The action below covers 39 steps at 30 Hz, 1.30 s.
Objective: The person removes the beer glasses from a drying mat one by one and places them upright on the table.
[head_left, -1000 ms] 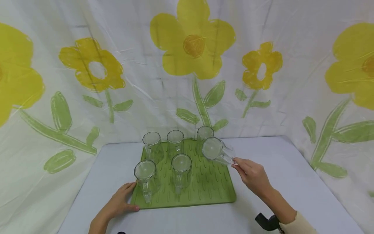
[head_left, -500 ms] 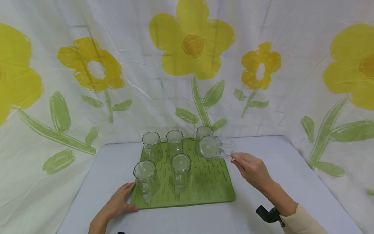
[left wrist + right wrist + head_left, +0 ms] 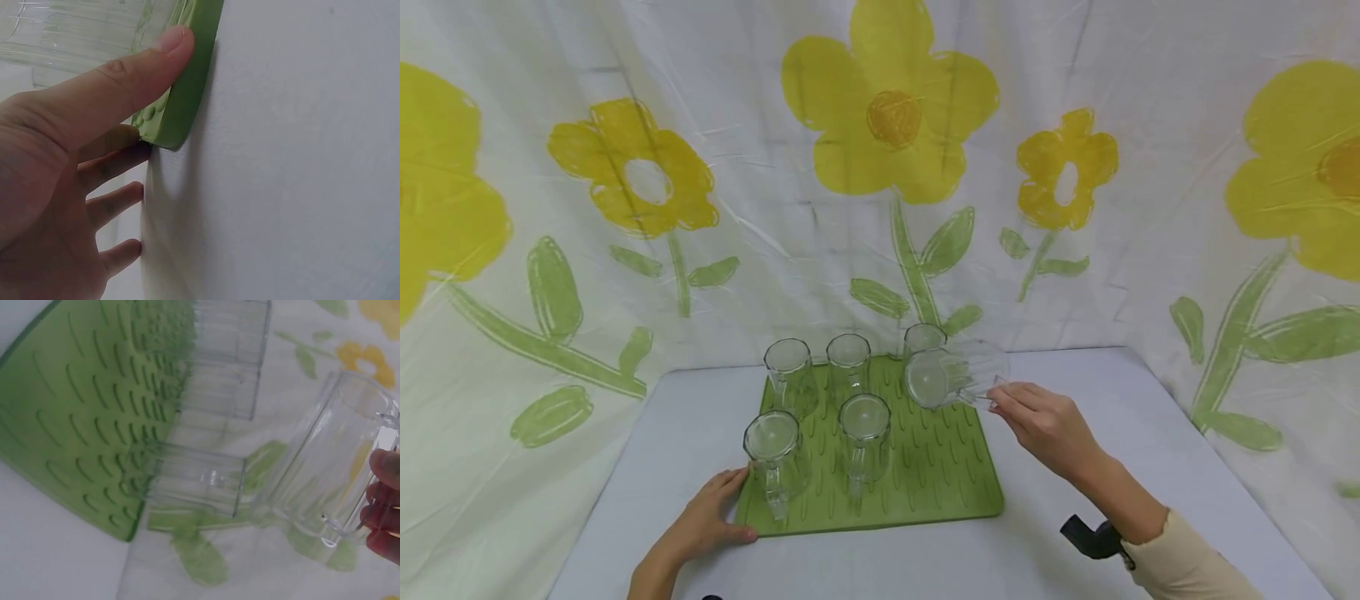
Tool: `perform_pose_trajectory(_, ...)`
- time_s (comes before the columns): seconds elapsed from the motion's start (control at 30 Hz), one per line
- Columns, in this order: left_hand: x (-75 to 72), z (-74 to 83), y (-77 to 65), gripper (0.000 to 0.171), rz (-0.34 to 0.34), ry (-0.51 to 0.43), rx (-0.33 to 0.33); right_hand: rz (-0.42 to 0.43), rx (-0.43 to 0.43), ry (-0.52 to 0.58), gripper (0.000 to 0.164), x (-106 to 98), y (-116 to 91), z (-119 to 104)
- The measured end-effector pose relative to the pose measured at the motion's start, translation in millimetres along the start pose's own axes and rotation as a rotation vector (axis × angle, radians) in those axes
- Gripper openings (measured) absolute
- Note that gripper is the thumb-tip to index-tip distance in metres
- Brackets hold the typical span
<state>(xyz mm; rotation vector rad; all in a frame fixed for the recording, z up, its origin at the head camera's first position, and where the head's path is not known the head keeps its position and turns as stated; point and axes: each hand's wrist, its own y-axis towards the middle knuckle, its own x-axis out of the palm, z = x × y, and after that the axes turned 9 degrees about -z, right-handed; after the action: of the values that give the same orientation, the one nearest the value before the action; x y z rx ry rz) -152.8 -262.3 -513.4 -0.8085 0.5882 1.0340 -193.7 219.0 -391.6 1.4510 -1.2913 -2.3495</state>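
My right hand [image 3: 1043,425] pinches the handle of a clear glass mug [image 3: 961,375], which lies tilted on its side in the air above the back right of a green ridged mat [image 3: 940,479]. In the right wrist view, my fingers [image 3: 386,506] hold that mug [image 3: 319,469] apart from the mugs behind. My left hand [image 3: 709,510] rests at the mat's front left corner. In the left wrist view, its thumb [image 3: 125,78] lies on the mat's edge [image 3: 190,94] and its other fingers extend beside the corner. Part of the held handle is hidden.
Several upright glass mugs stand on the mat, including a front left mug [image 3: 775,450], a front middle mug [image 3: 867,437] and a back right mug [image 3: 921,337] partly behind the held one. Behind the white table [image 3: 1075,375] hangs a flowered cloth [image 3: 760,275].
The held mug has turned in my right hand's grip, its left round end shifting left and its body swinging more level toward the right. My left hand has stayed on the mat's corner.
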Motion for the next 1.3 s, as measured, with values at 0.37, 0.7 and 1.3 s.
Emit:
perform_pose_trajectory(0.37,-1.0,-1.7,2.3,0.104,0.003,0.009,-0.002,-0.009,-0.080,-0.083,0.039,-5,11,3)
perform_pose_trajectory(0.7,1.0,-5.0,3.0,0.104,-0.008,-0.008,0.007,-0.026,-0.112,-0.121,0.042,-5,10,3)
perform_pose_trajectory(1.3,1.5,-5.2,0.9,0.101,0.015,0.024,0.046,-0.021,-0.116,-0.144,0.043,-3,6,4)
